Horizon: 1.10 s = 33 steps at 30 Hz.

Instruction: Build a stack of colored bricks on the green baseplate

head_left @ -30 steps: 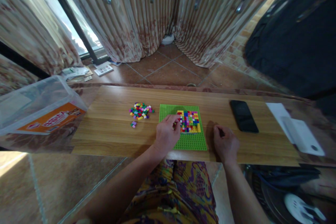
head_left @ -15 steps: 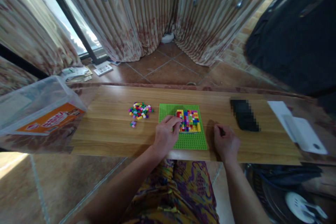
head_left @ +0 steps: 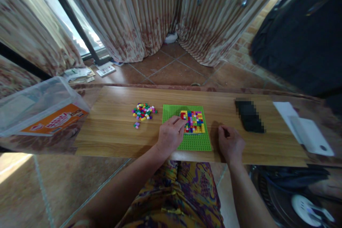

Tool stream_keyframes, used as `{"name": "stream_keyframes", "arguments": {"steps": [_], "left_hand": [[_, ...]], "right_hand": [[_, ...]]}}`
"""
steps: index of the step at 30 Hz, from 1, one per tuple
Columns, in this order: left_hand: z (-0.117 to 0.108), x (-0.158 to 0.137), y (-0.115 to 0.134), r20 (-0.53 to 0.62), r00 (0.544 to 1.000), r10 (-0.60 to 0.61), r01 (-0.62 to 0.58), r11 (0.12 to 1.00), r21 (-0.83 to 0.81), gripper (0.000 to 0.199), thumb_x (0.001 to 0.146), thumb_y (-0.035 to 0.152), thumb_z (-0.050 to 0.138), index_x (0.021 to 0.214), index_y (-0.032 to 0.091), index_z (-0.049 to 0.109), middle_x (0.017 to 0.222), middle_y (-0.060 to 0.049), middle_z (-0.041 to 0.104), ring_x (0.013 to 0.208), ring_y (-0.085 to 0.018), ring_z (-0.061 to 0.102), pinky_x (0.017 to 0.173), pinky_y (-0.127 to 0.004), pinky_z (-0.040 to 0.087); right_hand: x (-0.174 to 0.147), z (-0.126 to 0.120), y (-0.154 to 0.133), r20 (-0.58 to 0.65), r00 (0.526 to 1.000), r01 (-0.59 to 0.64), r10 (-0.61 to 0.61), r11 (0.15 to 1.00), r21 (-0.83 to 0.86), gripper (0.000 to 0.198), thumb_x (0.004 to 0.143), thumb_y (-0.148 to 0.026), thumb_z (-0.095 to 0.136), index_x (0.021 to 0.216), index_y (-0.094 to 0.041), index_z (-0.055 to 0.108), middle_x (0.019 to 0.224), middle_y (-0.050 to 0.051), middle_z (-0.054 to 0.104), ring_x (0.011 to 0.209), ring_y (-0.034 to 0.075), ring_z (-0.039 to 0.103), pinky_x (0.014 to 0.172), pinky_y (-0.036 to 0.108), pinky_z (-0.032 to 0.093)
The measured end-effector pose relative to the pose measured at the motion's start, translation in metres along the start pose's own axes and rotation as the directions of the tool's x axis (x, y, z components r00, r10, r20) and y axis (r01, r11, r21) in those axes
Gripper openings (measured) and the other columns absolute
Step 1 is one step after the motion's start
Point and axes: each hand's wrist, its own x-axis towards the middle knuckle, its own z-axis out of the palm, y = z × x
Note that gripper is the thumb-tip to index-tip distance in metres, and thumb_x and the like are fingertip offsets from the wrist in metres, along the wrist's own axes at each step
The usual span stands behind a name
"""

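A green studded baseplate (head_left: 196, 145) lies on the wooden table in front of me. On its upper right sits a block of small multicoloured bricks (head_left: 195, 122). Over the left edge of that block is my left hand (head_left: 171, 134), thumb and fingertips pinched together; whatever they grip is too small or hidden to make out. My right hand (head_left: 231, 144) rests on the table to the right of the baseplate, fingers curled in a loose fist, with nothing seen in it. Left of the baseplate lies a pile of loose bricks (head_left: 144, 111), with a few purple and pink bricks (head_left: 136, 125) apart from it.
On the left lies a clear plastic box (head_left: 57, 94) with an orange label. A black, partly pixelated object (head_left: 251, 117) and a white sheet-like item (head_left: 311, 137) lie to the right on the wooden table (head_left: 112, 128). Curtains hang beyond it.
The view has shifted slightly. My left hand has moved a little toward the bricks on the baseplate, still pinched; my right hand stays in place.
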Motion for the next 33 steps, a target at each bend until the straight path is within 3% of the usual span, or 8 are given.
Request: {"name": "stream_keyframes", "arguments": {"steps": [6,10,16,20,27,33], "left_hand": [[-0.007,-0.003,0.001,0.045,0.999,-0.014,0.016,0.998,-0.057,0.019,0.094,0.021,0.049,0.101,0.021,0.067,0.094,-0.004,0.068,0.086,-0.014,0.064,0.076,-0.024,0.051],[-0.020,-0.016,-0.008,0.008,0.997,-0.071,0.071,0.995,-0.073,0.023,0.091,0.016,0.050,0.109,0.020,0.063,0.098,-0.005,0.068,0.088,-0.014,0.065,0.077,-0.025,0.052],[-0.060,-0.033,-0.049,-0.132,0.958,-0.256,0.273,0.952,0.136,0.015,0.088,0.015,0.053,0.096,0.020,0.065,0.091,-0.005,0.066,0.081,-0.015,0.063,0.073,-0.026,0.050],[-0.078,-0.037,-0.067,-0.150,0.929,-0.339,0.365,0.904,0.222,0.015,0.085,0.017,0.056,0.097,0.020,0.065,0.093,-0.005,0.066,0.080,-0.017,0.063,0.073,-0.027,0.049],[-0.069,-0.036,-0.078,-0.144,0.945,-0.295,0.328,0.876,0.354,0.017,0.083,0.023,0.061,0.099,0.022,0.066,0.101,-0.007,0.065,0.094,-0.023,0.062,0.083,-0.034,0.049],[-0.068,-0.032,-0.083,-0.108,0.952,-0.286,0.305,0.863,0.403,0.014,0.084,0.019,0.058,0.095,0.021,0.066,0.098,-0.007,0.066,0.092,-0.023,0.061,0.084,-0.036,0.047]], "right_hand": [[0.000,0.001,0.002,0.003,1.000,-0.003,0.003,1.000,-0.018,0.042,0.089,-0.047,0.044,0.089,-0.016,0.071,0.085,0.011,0.070,0.073,0.021,0.059,0.063,0.030,0.037],[0.000,0.001,0.002,-0.003,1.000,-0.001,0.001,1.000,-0.009,0.042,0.089,-0.048,0.043,0.089,-0.016,0.071,0.085,0.012,0.070,0.072,0.021,0.059,0.063,0.030,0.038],[-0.001,0.004,0.007,-0.026,0.999,0.034,-0.035,0.999,-0.020,0.041,0.089,-0.048,0.045,0.088,-0.016,0.071,0.084,0.011,0.070,0.071,0.021,0.059,0.062,0.030,0.038],[-0.001,0.006,0.010,-0.040,0.998,0.037,-0.038,0.999,-0.024,0.038,0.089,-0.045,0.048,0.088,-0.016,0.072,0.084,0.011,0.071,0.073,0.022,0.061,0.063,0.029,0.039],[-0.001,0.003,0.006,-0.023,0.999,0.029,-0.031,0.998,-0.053,0.038,0.088,-0.045,0.047,0.089,-0.016,0.072,0.085,0.012,0.071,0.073,0.022,0.061,0.061,0.029,0.038],[0.000,0.003,0.006,-0.017,1.000,0.009,-0.010,0.999,-0.045,0.039,0.087,-0.045,0.047,0.089,-0.015,0.072,0.084,0.012,0.072,0.072,0.022,0.061,0.061,0.029,0.038]]}}
